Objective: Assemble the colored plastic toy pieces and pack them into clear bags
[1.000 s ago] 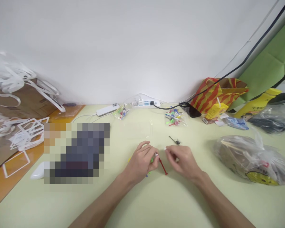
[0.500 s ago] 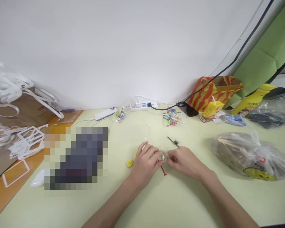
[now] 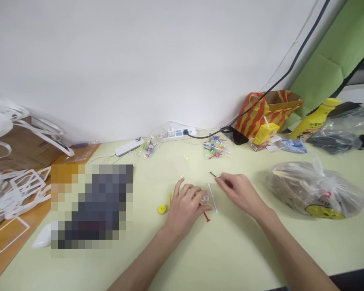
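My left hand (image 3: 186, 206) rests on the table with its fingers spread and bent, partly covering a thin red plastic stick (image 3: 206, 216). By its fingertips sits a small clear, whitish round piece (image 3: 205, 198). Just right of that lies a white plastic stick (image 3: 212, 198) with flared ends. My right hand (image 3: 239, 189) is closed in a pinch at a thin black stick (image 3: 212, 174); only the stick's far end shows. On the left hand's outer side are a yellow wheel-like piece (image 3: 161, 209) and a yellow stick (image 3: 170, 201).
Small bags of colourful plastic parts (image 3: 216, 147) lie near a power strip (image 3: 178, 133). At right are a knotted plastic bag (image 3: 315, 190), a juice carton (image 3: 264, 136) and a striped paper bag (image 3: 251, 109). A pixelated dark object (image 3: 100, 202) lies left.
My right hand has moved up and away from the left hand to the black stick. The white stick now shows on the table between the hands. The left hand has stayed nearly in place.
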`<move>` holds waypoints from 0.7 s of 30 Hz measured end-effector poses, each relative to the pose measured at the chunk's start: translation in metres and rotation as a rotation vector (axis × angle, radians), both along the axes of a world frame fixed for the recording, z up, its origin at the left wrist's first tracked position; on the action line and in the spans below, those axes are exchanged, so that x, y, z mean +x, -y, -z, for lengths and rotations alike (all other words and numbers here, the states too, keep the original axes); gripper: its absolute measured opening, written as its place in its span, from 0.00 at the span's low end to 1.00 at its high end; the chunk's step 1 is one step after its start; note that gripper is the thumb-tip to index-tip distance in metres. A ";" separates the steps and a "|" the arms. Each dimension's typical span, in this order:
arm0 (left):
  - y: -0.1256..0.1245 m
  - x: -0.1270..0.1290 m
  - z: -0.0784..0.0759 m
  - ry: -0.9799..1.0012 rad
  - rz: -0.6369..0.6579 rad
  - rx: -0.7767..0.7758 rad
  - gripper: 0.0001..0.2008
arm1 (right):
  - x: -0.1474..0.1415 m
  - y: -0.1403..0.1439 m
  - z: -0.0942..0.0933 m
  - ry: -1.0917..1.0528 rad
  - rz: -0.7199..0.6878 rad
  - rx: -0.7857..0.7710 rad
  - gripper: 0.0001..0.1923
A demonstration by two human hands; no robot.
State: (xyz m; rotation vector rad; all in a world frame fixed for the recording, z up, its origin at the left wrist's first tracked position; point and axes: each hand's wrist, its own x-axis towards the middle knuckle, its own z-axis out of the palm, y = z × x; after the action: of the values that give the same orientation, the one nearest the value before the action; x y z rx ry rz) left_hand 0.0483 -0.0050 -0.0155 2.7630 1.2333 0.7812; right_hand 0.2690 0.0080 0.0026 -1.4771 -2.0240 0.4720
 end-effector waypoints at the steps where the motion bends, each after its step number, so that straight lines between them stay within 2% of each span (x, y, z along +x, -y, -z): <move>1: 0.001 -0.001 -0.002 0.009 0.001 0.005 0.18 | 0.003 -0.003 0.002 -0.012 0.077 0.052 0.19; 2: 0.002 -0.003 -0.003 0.021 0.007 0.010 0.17 | 0.005 -0.006 0.005 -0.005 0.130 0.093 0.15; 4: 0.003 -0.008 -0.007 0.050 0.034 0.017 0.14 | 0.009 -0.011 0.013 0.059 0.152 0.130 0.10; 7: 0.004 -0.015 -0.012 0.092 0.089 0.023 0.11 | 0.010 -0.013 0.025 0.182 0.099 0.071 0.13; 9: 0.004 -0.019 -0.015 0.112 0.106 0.031 0.10 | 0.008 -0.014 0.031 0.223 0.093 0.013 0.10; 12: 0.004 -0.021 -0.017 0.144 0.108 0.045 0.10 | 0.007 -0.016 0.032 0.164 0.125 -0.018 0.08; 14: 0.004 -0.021 -0.017 0.168 0.106 0.050 0.10 | 0.008 -0.017 0.028 0.025 0.156 -0.006 0.09; 17: 0.004 -0.021 -0.016 0.216 0.089 0.044 0.12 | 0.005 -0.016 0.018 -0.327 0.132 -0.037 0.13; 21: 0.004 -0.020 -0.014 0.273 0.066 0.033 0.13 | -0.008 -0.010 0.009 -0.816 -0.108 -0.281 0.19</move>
State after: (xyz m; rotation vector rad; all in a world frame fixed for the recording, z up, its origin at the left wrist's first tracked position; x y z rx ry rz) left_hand 0.0285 -0.0094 -0.0015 2.5929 1.0823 1.1346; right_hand 0.2612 0.0177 -0.0066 -1.0551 -1.4111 1.2161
